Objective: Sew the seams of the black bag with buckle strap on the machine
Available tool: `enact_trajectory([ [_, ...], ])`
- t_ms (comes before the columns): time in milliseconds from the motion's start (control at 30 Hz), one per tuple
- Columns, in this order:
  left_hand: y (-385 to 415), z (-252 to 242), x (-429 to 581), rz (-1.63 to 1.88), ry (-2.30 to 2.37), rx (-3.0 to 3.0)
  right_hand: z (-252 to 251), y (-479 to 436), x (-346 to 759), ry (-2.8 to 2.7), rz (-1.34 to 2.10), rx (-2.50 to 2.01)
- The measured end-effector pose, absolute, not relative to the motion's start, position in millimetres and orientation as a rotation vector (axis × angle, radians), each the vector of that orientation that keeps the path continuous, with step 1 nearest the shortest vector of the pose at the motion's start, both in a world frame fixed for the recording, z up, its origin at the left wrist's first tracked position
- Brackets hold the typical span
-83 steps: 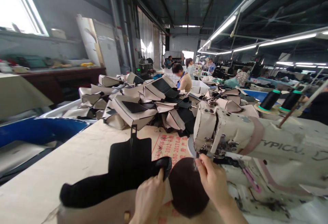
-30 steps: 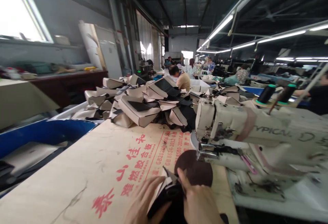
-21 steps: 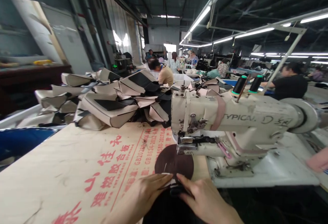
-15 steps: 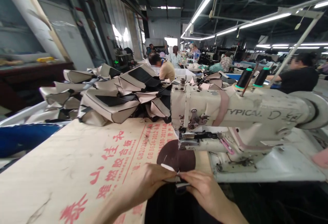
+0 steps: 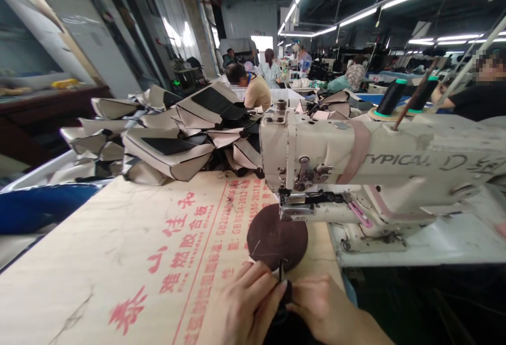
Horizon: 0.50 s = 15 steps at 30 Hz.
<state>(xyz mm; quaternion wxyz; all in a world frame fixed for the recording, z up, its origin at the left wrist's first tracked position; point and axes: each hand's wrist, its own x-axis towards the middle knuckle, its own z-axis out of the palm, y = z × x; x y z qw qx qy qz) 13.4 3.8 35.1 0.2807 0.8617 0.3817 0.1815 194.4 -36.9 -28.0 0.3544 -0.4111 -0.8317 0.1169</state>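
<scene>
Close to my body, both hands meet over a small black strip (image 5: 289,293), probably fabric, though its exact kind is unclear. My left hand (image 5: 253,297) pinches it from the left with bent fingers. From the other side my right hand (image 5: 328,305) is closed on it too, its fingertips partly hidden. Just beyond the fingers, a flat dark brown roll of tape (image 5: 279,237) lies on the printed plywood board (image 5: 158,239). Above the roll's far edge stands the head of a white sewing machine (image 5: 316,150). Something pale, partly covered, shows beside my left fingers.
A heap of beige and black sewn pieces (image 5: 169,150) lies behind the board. Two black thread spools (image 5: 390,98) stand on the machine. A blue sheet (image 5: 43,205) hangs at the left. A co-worker in a tan shirt (image 5: 256,92) bends over beyond the heap; another person (image 5: 482,95) sits at right.
My left hand has turned and drawn in, its fingers now curled over the black strip. The right hand stays close beside it. The camera view has shifted slightly, showing more of the brown roll.
</scene>
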Motion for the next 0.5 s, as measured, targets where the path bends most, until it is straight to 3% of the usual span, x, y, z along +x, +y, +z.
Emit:
enact_trajectory([
  [267, 21, 30, 26, 0.344, 1.189, 2.105, -20, -35, 195, -2.206, 0.306, -1.048],
  [500, -15, 13, -11, 0.502, 1.107, 2.211, -20, -45, 202, -2.146, 0.447, -1.034],
])
